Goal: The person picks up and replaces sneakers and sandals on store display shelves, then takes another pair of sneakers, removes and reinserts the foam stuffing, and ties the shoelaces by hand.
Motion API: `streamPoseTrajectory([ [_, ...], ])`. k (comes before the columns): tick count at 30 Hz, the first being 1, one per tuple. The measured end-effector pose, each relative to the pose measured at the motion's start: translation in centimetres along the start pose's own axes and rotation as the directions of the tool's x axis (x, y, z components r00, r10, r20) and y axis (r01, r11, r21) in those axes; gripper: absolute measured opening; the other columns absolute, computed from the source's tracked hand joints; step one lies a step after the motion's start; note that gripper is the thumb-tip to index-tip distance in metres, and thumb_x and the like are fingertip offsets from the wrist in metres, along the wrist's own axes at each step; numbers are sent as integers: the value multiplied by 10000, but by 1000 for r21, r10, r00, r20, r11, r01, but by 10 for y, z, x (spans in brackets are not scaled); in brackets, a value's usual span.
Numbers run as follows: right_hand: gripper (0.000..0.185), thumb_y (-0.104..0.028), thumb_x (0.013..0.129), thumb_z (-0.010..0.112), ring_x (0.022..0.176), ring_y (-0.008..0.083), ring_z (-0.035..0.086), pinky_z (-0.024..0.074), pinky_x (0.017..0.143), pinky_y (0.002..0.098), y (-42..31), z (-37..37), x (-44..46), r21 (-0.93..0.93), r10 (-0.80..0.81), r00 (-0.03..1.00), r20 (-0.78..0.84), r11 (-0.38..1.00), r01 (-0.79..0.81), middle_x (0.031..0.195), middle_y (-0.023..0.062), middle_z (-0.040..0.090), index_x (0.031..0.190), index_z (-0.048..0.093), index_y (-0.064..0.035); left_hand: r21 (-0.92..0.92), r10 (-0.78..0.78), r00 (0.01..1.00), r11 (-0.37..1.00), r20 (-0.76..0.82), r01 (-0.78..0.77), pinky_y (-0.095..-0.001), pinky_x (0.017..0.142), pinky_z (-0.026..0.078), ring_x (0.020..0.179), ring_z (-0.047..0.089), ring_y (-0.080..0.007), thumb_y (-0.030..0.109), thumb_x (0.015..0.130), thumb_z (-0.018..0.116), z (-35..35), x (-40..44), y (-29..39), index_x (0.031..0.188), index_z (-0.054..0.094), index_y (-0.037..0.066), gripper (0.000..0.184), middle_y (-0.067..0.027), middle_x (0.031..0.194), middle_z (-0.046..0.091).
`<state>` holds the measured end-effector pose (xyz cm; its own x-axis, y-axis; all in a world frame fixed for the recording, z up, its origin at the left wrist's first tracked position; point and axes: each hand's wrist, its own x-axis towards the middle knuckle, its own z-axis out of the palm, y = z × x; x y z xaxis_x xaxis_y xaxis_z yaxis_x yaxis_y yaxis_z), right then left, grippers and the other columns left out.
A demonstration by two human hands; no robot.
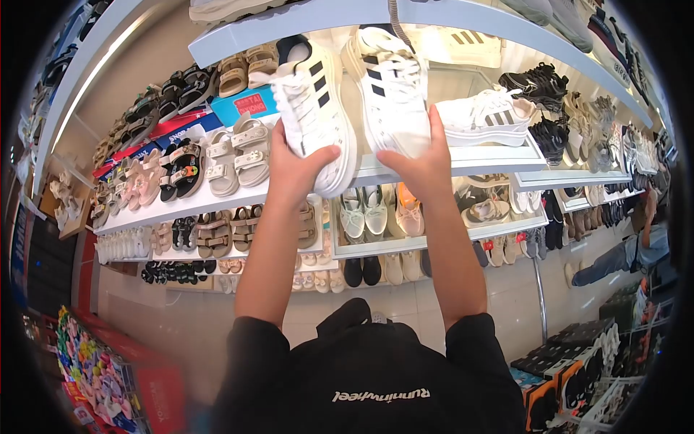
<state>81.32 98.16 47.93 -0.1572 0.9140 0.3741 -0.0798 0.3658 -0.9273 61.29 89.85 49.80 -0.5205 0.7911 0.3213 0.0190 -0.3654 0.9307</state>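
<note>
My left hand [295, 170] is closed on a white sneaker [318, 108] with dark stripes, its toe pointing down toward me. Beside it, my right hand [421, 163] grips a second white sneaker [392, 94] with dark stripes, the thumb over its toe and the fingers along its outer side. The two shoes are held up apart from each other in front of the shelves. Right of my right hand, a white sneaker with grey stripes [488, 114] lies on a shelf.
Sandals [238, 155] line the shelf at the left, near a blue shoebox [246, 105]. Lower shelves hold more shoes [374, 211]. A white shelf edge [289, 22] crosses above. At the right is another person [636, 249]. Colourful goods [90, 369] stand at lower left.
</note>
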Motion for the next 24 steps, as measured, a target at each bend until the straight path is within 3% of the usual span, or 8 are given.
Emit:
streamPoseTrajectory([
  [4, 1209, -107, 613, 898, 1314, 318, 558, 476, 1085, 406, -2, -44, -53, 477, 107, 986, 132, 865, -158, 1466, 225, 486, 1581, 198, 74, -404, -156, 949, 877, 275, 261, -448, 1045, 543, 1242, 625, -347, 138, 708, 827, -46, -62, 12, 1508, 319, -57, 967, -221, 1307, 609],
  [6, 1205, -163, 629, 904, 1300, 337, 572, 490, 1075, 415, 16, -61, -85, 597, 94, 972, 214, 775, -206, 1447, 239, 502, 1579, 201, 72, -555, -135, 840, 694, 525, 459, -485, 1097, 501, 1299, 573, -411, 259, 718, 828, -67, -81, -9, 1531, 316, -39, 1005, -239, 1370, 565],
  [7, 1200, -191, 636, 904, 1308, 359, 567, 493, 1075, 417, 23, -65, -98, 640, 86, 964, 251, 732, -232, 1442, 249, 506, 1576, 205, 73, -633, -137, 825, 576, 549, 516, -567, 1143, 435, 1366, 461, -520, 323, 690, 849, -63, -92, -13, 1573, 260, -9, 1112, -280, 1483, 444],
  [11, 1194, -302, 648, 899, 1341, 469, 526, 481, 1092, 461, 19, -53, -130, 783, 110, 904, 413, 463, -414, 1461, 295, 484, 1563, 232, 77, -824, -37, 879, 331, 475, 459, -736, 1067, 419, 1339, 351, -681, 571, 646, 880, -51, -138, -40, 1601, 160, -4, 1327, -372, 1539, 279],
  [15, 1221, -323, 618, 913, 1366, 531, 472, 473, 1095, 506, 44, -40, -151, 752, 47, 853, 520, 448, -483, 1493, 326, 440, 1558, 245, 79, -736, -34, 795, 355, 606, 577, -795, 1012, 408, 1274, 399, -706, 665, 658, 870, -64, -151, -43, 1600, 133, 1, 1368, -386, 1519, 291],
  [18, 1243, -341, 599, 928, 1364, 511, 482, 480, 1086, 499, 44, -36, -173, 738, 37, 845, 533, 467, -486, 1491, 311, 448, 1555, 252, 77, -726, 138, 713, 164, 688, 668, -775, 975, 444, 1253, 430, -696, 640, 635, 899, -68, -160, -54, 1591, 173, -9, 1364, -386, 1505, 315],
  [21, 1242, -354, 585, 950, 1331, 434, 537, 504, 1059, 469, 30, -19, -188, 783, 50, 872, 488, 417, -462, 1465, 257, 497, 1550, 281, 55, -712, 268, 660, 233, 702, 663, -617, 1052, 465, 1330, 474, -552, 396, 610, 958, -70, -155, -51, 1596, 231, 5, 1286, -338, 1548, 339],
  [24, 1212, -369, 589, 965, 1276, 350, 588, 525, 1024, 441, 42, -6, -196, 735, 107, 902, 419, 543, -405, 1437, 199, 535, 1537, 320, 23, -596, 8, 740, 598, 673, 536, -509, 1058, 479, 1307, 548, -400, 228, 616, 942, -106, -170, -41, 1550, 321, -17, 1148, -251, 1481, 477],
])
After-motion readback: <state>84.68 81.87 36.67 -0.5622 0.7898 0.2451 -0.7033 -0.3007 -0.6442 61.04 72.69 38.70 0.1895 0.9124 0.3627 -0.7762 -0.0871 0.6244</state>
